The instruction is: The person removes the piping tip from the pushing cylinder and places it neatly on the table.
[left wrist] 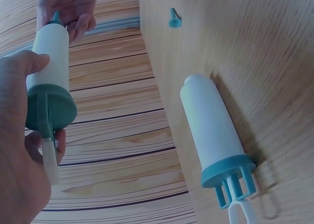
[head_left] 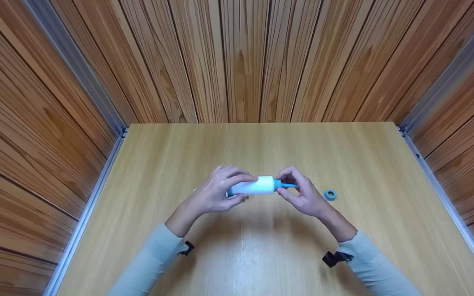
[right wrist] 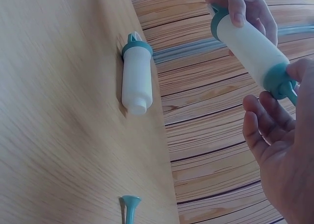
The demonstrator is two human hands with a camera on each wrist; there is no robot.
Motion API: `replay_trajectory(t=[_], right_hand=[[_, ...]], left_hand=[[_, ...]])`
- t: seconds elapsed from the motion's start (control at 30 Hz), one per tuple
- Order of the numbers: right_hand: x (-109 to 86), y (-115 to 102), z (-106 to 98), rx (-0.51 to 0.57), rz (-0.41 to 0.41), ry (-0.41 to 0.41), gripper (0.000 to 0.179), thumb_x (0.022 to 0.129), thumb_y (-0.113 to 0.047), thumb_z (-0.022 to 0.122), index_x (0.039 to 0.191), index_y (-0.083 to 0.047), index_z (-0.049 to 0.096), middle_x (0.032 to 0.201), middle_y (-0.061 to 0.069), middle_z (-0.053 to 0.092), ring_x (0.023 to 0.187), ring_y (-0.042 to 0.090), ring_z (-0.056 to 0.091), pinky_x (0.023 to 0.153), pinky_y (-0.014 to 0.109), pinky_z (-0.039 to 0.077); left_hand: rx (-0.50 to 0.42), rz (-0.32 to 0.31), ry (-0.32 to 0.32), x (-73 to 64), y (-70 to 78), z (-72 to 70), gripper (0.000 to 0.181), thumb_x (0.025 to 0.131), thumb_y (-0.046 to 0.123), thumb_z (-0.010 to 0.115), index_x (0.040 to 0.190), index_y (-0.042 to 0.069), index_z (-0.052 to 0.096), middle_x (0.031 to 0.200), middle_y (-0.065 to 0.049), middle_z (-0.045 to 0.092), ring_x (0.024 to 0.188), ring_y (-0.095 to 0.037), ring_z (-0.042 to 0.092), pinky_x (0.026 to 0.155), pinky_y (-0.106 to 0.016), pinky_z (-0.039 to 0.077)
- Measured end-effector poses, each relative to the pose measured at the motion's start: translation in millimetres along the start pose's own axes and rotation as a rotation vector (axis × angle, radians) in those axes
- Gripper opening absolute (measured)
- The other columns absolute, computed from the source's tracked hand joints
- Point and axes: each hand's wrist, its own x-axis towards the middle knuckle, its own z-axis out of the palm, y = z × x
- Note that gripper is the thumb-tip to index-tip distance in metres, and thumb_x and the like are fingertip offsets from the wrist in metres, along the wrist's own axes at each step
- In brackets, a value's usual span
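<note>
An icing syringe [head_left: 257, 186] with a white barrel, teal end cap and teal nozzle lies level in the air between both hands in the head view. My left hand [head_left: 220, 189] grips its barrel near the plunger end, thumb along the side in the left wrist view. At the other end, my right hand [head_left: 303, 193] pinches the teal collar [right wrist: 277, 79] below the slim nozzle [head_left: 289, 185], with thumb and fingertips. A second white syringe [left wrist: 213, 121] lies on the table, without a nozzle, its teal cap and white plunger handle showing; the left hand mostly hides it in the head view.
On the wooden table [head_left: 261, 148], a teal ring [head_left: 330, 195] lies right of the right hand. A loose teal nozzle [right wrist: 131, 207] stands out in both wrist views. Wood-plank walls [head_left: 241, 61] enclose the table at the back and sides.
</note>
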Motion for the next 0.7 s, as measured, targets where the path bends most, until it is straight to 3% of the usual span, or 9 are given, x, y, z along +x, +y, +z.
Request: replay_trajectory(t=[0.23, 0.43, 0.5, 0.7], right_hand=[[0.3, -1.6, -0.7, -0.009, 0.022, 0.0, 0.032, 0.101, 0.014, 0.067, 0.131, 0.009, 0.056, 0.121, 0.024, 0.066, 0.113, 0.005, 0.07, 0.104, 0.019, 0.06], [1.6, -2.3, -1.9, 0.004, 0.077, -0.011, 0.024, 0.107, 0.01, 0.061, 0.129, 0.007, 0.056, 0.104, 0.023, 0.069, 0.087, 0.015, 0.07, 0.076, 0.023, 0.061], [1.4, -2.2, -2.0, 0.011, 0.081, -0.009, 0.022, 0.107, 0.011, 0.061, 0.128, 0.007, 0.056, 0.101, 0.023, 0.069, 0.084, 0.018, 0.069, 0.072, 0.025, 0.061], [0.6, -1.4, -2.0, 0.003, 0.048, 0.01, 0.028, 0.102, 0.013, 0.067, 0.128, 0.009, 0.058, 0.112, 0.023, 0.07, 0.097, 0.015, 0.073, 0.091, 0.022, 0.063]], left_hand=[[-0.001, -0.011, -0.003, 0.8, 1.4, -1.6, 0.045, 0.099, 0.024, 0.085, 0.142, 0.016, 0.075, 0.137, -0.01, 0.079, 0.128, -0.03, 0.071, 0.107, -0.054, 0.055], [-0.002, -0.026, -0.01, 1.5, 3.2, -2.6, 0.045, 0.099, 0.024, 0.085, 0.142, 0.016, 0.076, 0.137, -0.01, 0.079, 0.126, -0.03, 0.072, 0.104, -0.053, 0.055], [-0.004, -0.031, -0.016, 1.7, 3.6, -2.8, 0.045, 0.099, 0.024, 0.085, 0.143, 0.016, 0.075, 0.137, -0.01, 0.079, 0.127, -0.03, 0.072, 0.105, -0.053, 0.055], [-0.01, -0.043, -0.028, 1.9, 3.8, -2.9, 0.046, 0.1, 0.025, 0.085, 0.143, 0.016, 0.075, 0.138, -0.01, 0.078, 0.129, -0.03, 0.071, 0.108, -0.055, 0.054]])
